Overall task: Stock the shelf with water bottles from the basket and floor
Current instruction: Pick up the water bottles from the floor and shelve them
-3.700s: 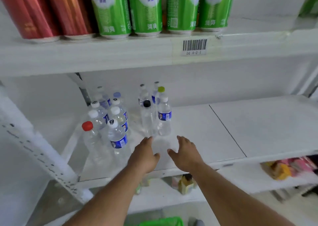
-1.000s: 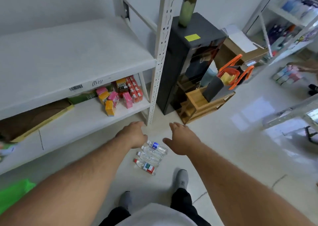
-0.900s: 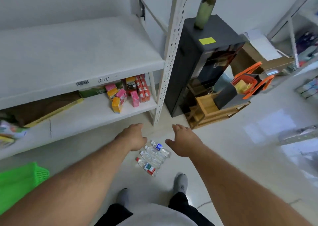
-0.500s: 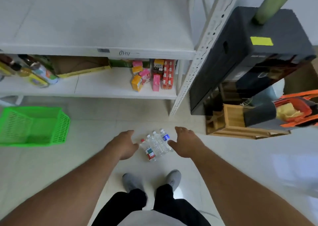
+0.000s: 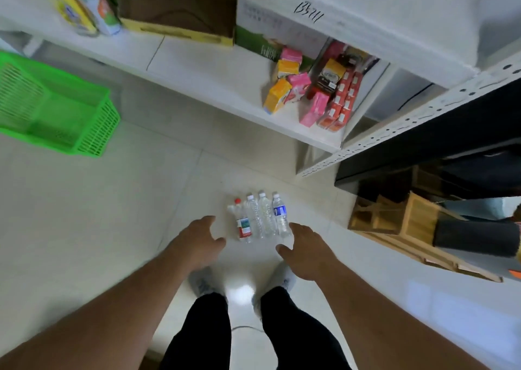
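Note:
Several small water bottles lie side by side on the tiled floor just ahead of my feet: a red-capped bottle (image 5: pixel 243 224) at the left, two clear ones in the middle, and a blue-labelled bottle (image 5: pixel 280 217) at the right. My left hand (image 5: pixel 198 242) hovers open to the left of the row and above it. My right hand (image 5: pixel 304 249) hovers open at the right end of the row. Neither hand holds anything. A green plastic basket (image 5: pixel 93 132) stands on the floor at the left; its inside looks bare.
The white bottom shelf (image 5: pixel 214 87) carries pink and orange cartons (image 5: pixel 293 90), a brown cardboard box (image 5: pixel 177 8) and bottles at the far left. A perforated shelf post (image 5: pixel 394 132), a black cabinet (image 5: pixel 451 132) and wooden crates (image 5: pixel 400 220) stand to the right.
My view swung from the shelf of standing bottles down to the floor. Both open hands dropped closer to the row of lying bottles, and the basket came into sight at the left.

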`<state>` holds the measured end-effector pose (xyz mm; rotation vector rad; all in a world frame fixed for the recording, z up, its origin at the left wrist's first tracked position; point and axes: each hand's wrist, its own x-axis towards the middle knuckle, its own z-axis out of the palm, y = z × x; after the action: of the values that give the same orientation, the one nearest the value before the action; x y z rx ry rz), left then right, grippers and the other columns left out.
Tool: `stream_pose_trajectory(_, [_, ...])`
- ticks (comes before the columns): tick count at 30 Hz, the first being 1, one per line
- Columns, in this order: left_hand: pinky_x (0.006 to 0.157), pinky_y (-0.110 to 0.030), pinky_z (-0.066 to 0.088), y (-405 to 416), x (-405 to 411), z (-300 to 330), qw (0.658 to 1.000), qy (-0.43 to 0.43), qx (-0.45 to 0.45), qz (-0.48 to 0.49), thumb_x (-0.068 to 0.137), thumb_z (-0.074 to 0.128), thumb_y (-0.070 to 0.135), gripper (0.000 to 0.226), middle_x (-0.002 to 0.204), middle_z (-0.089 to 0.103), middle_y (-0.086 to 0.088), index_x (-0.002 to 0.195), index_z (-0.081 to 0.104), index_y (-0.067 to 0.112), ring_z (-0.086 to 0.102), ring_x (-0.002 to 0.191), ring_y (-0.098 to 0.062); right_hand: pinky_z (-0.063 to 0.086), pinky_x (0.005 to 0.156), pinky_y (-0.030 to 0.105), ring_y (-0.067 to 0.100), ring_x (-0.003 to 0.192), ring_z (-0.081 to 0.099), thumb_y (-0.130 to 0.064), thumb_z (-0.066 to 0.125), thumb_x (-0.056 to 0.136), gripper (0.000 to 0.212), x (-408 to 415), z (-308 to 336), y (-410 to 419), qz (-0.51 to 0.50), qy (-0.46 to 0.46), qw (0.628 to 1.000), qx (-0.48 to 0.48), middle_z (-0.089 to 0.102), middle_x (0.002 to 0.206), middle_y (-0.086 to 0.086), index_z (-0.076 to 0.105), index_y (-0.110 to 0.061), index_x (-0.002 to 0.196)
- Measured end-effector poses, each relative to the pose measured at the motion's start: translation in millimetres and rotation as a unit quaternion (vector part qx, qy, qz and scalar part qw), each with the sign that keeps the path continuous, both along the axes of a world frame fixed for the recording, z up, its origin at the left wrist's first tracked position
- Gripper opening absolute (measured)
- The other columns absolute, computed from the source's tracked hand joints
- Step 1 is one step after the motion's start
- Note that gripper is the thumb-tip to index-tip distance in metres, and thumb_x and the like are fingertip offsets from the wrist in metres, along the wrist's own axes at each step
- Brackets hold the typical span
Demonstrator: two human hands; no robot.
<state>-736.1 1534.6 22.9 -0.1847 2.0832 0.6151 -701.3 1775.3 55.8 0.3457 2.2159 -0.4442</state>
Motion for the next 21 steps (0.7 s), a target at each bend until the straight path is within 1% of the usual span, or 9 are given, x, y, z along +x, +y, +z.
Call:
stream_pose_trajectory(2, [0.112, -0.035, 0.034, 0, 2, -36, 1.0, -0.009, 0.001, 0.026, 0.091, 0.056, 0.042, 0.073, 0.16, 0.029, -0.003, 0.154, 0.023, 0.023, 0.036, 0.142, -0.024, 0.04, 0.101, 0.036, 0.025, 0.127, 0.05, -0.049, 0.053, 0.094, 0.062, -9, -38, -1, -0.005, -0.014, 1.0, 0.004, 0.05, 0.142, 0.005, 0.038, -0.019, 0.146])
stream_pose_trajectory(5, [0.108, -0.031, 0.035, 7, 5, -106, 0.998, -0.016, -0.004, 0.068, 0.091, 0.057, 0.043, 0.073, 0.158, 0.033, -0.003, 0.154, 0.025, 0.023, 0.04, 0.139, -0.023, 0.042, 0.101, 0.037, 0.025, 0.125, 0.052, -0.049, 0.053, 0.093, 0.058, -24, -117, -4, -0.007, -0.03, 0.999, -0.007, 0.052, 0.14, 0.002, 0.041, -0.022, 0.143])
stream_pose_trajectory(8, [0.105, -0.029, 0.035, 20, 10, -196, 0.994, -0.025, -0.014, 0.105, 0.09, 0.058, 0.045, 0.073, 0.155, 0.037, -0.004, 0.152, 0.027, 0.023, 0.042, 0.137, -0.022, 0.045, 0.101, 0.036, 0.026, 0.121, 0.055, -0.043, 0.054, 0.094, 0.051, -37, -219, -4, 0.002, -0.04, 0.999, -0.028, 0.057, 0.136, 0.006, 0.046, -0.02, 0.138])
stream_pose_trajectory(11, [0.106, -0.033, 0.04, 37, 18, -297, 0.989, -0.04, -0.016, 0.144, 0.086, 0.058, 0.051, 0.076, 0.152, 0.041, -0.002, 0.151, 0.029, 0.025, 0.047, 0.133, -0.023, 0.041, 0.1, 0.034, 0.029, 0.127, 0.052, -0.039, 0.052, 0.098, 0.055, -47, -330, 4, 0.02, -0.051, 0.998, -0.016, 0.053, 0.14, 0.011, 0.04, -0.011, 0.143])
stream_pose_trajectory(13, [0.1, -0.032, 0.044, 48, 24, -363, 0.985, -0.048, -0.018, 0.164, 0.083, 0.059, 0.053, 0.077, 0.149, 0.046, -0.003, 0.149, 0.032, 0.024, 0.052, 0.127, -0.023, 0.042, 0.094, 0.033, 0.032, 0.125, 0.053, -0.036, 0.051, 0.098, 0.053, -51, -397, 11, 0.012, -0.052, 0.998, -0.014, 0.053, 0.139, 0.013, 0.04, -0.009, 0.143])
stream_pose_trajectory(15, [0.09, -0.029, 0.045, 58, 30, -423, 0.982, -0.045, -0.018, 0.183, 0.083, 0.063, 0.051, 0.074, 0.143, 0.052, -0.006, 0.146, 0.037, 0.021, 0.057, 0.121, -0.024, 0.042, 0.087, 0.032, 0.033, 0.122, 0.054, -0.034, 0.052, 0.098, 0.05, -53, -456, 17, 0.003, -0.048, 0.999, -0.015, 0.055, 0.137, 0.013, 0.042, -0.01, 0.141])
stream_pose_trajectory(18, [0.075, -0.025, 0.043, 71, 33, -496, 0.976, -0.038, -0.028, 0.21, 0.082, 0.066, 0.046, 0.07, 0.136, 0.057, -0.005, 0.142, 0.041, 0.02, 0.062, 0.106, -0.024, 0.039, 0.081, 0.029, 0.033, 0.118, 0.057, -0.032, 0.052, 0.098, 0.046, -52, -523, 24, -0.001, -0.038, 0.999, -0.017, 0.059, 0.132, 0.013, 0.044, -0.011, 0.138])
stream_pose_trajectory(20, [0.072, -0.026, 0.046, 80, 32, -531, 0.972, -0.038, -0.031, 0.231, 0.082, 0.067, 0.045, 0.072, 0.138, 0.057, -0.005, 0.144, 0.039, 0.02, 0.062, 0.097, -0.023, 0.04, 0.079, 0.029, 0.033, 0.115, 0.058, -0.03, 0.052, 0.098, 0.047, -49, -554, 26, -0.004, -0.027, 0.999, -0.024, 0.059, 0.131, 0.013, 0.043, -0.012, 0.14])
stream_pose_trajectory(21, [0.074, -0.027, 0.048, 84, 32, -544, 0.97, -0.039, -0.033, 0.237, 0.083, 0.067, 0.045, 0.073, 0.139, 0.055, -0.005, 0.146, 0.038, 0.02, 0.062, 0.098, -0.023, 0.042, 0.079, 0.03, 0.032, 0.114, 0.059, -0.03, 0.052, 0.098, 0.047, -48, -566, 26, -0.007, -0.022, 0.999, -0.028, 0.06, 0.131, 0.013, 0.042, -0.013, 0.141])
